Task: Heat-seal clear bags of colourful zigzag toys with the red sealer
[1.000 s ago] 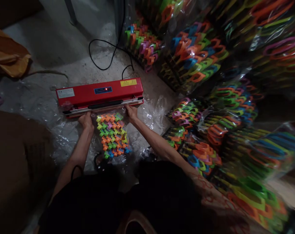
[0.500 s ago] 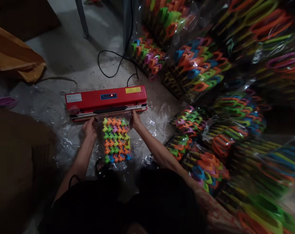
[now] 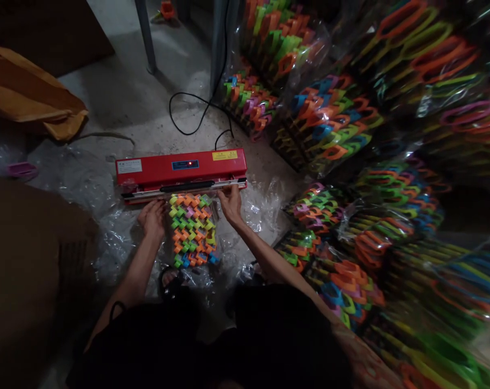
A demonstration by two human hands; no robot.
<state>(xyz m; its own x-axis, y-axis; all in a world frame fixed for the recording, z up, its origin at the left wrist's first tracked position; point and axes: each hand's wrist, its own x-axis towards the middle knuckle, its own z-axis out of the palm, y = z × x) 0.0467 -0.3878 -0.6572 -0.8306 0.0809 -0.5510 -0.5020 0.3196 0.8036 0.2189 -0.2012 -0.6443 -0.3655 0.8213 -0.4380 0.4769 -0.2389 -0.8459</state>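
Observation:
A clear plastic bag point(image 3: 193, 229) full of orange, green, yellow and blue plastic pieces lies before me, its upper end against the front edge of a red heat sealer point(image 3: 147, 172). My left hand point(image 3: 152, 217) is closed at the bag's upper left corner, fingers curled. At the upper right corner, my right hand point(image 3: 230, 204) pinches the bag film just under the sealer's bar. The sealer's black-gripped bar point(image 3: 187, 186) runs along its front, and a small red light glows on its panel. What lies under the bar is hidden.
Bagged bright-handled scissors point(image 3: 334, 116) are piled along the right. Loose clear film point(image 3: 115, 237) covers the floor around the sealer. Cardboard point(image 3: 21, 270) stands at left, an orange-brown sack point(image 3: 34, 92) behind it. A black cord point(image 3: 180, 128) loops behind the sealer near table legs point(image 3: 145, 38).
The view has shifted slightly. The bag sits a little closer to the sealer, and my right hand's fingers have moved slightly down and inward along the bar. Both hands stay at the bag's upper corners.

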